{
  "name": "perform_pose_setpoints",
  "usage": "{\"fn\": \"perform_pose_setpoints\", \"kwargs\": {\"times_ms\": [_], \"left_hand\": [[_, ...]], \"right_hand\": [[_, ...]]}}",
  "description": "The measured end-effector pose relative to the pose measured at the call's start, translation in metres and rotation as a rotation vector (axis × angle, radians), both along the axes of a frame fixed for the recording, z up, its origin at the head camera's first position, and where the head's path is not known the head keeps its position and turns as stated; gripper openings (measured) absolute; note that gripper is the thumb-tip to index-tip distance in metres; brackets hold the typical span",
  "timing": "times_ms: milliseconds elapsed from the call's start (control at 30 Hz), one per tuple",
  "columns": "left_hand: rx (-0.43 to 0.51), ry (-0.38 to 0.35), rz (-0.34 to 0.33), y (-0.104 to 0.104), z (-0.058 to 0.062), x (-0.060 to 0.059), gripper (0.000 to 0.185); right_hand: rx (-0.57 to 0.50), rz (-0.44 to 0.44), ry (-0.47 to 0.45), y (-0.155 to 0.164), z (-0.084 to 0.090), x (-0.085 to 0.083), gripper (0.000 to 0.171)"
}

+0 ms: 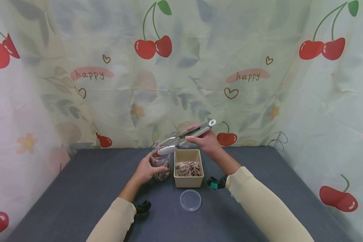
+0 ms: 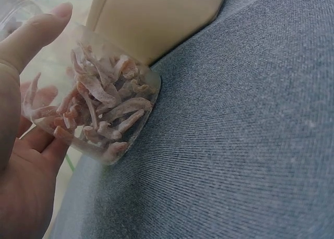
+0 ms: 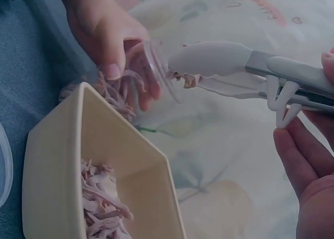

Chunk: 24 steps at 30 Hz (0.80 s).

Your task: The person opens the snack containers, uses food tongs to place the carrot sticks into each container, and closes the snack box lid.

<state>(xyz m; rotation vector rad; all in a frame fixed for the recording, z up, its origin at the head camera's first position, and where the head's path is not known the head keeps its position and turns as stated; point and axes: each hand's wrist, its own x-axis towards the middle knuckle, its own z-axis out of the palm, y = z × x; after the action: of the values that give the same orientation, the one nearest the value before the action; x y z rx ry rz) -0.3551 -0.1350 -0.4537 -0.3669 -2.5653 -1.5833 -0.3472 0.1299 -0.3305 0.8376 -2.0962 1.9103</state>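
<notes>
On the grey table, clear jar [image 1: 161,164] of pinkish strips, left hand [image 1: 146,170] wrapped round it, right hand [image 1: 206,140] squeezing white tongs [image 1: 186,136].

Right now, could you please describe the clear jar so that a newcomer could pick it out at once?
On the dark grey table, find the beige box of pinkish strips. The jar stands just beside it, gripped by the left hand, with the tongs at its mouth. Unlike the box, it is round and see-through, and its strips show through the wall.

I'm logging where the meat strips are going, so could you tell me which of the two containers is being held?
The clear jar: the left hand holds it tilted, with the tongs at its mouth. The beige box sits untouched beside it.
</notes>
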Motion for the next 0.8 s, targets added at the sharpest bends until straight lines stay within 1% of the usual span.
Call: {"fn": "perform_pose_setpoints", "kwargs": {"times_ms": [100,200,433,567,733,800], "left_hand": [[0.002,-0.013,0.01,0.0,0.001,0.0,0.087],[-0.003,-0.017,0.006,0.0,0.001,0.0,0.087],[-0.023,-0.013,0.015,-0.001,0.002,0.0,0.089],[-0.021,-0.018,0.013,-0.001,0.002,0.0,0.089],[-0.009,0.005,0.0,-0.001,0.001,0.0,0.082],[-0.01,0.017,-0.003,-0.001,0.0,0.0,0.08]], "right_hand": [[0.012,0.003,-0.01,-0.002,-0.003,-0.001,0.035],[0.017,0.003,-0.01,-0.003,-0.004,-0.001,0.036],[-0.024,0.016,-0.032,-0.002,-0.005,-0.001,0.038],[-0.035,0.002,-0.056,0.001,0.0,0.004,0.037],[-0.036,-0.022,-0.038,0.004,0.011,0.016,0.036],[-0.041,-0.032,-0.04,0.007,0.01,0.015,0.036]]}}
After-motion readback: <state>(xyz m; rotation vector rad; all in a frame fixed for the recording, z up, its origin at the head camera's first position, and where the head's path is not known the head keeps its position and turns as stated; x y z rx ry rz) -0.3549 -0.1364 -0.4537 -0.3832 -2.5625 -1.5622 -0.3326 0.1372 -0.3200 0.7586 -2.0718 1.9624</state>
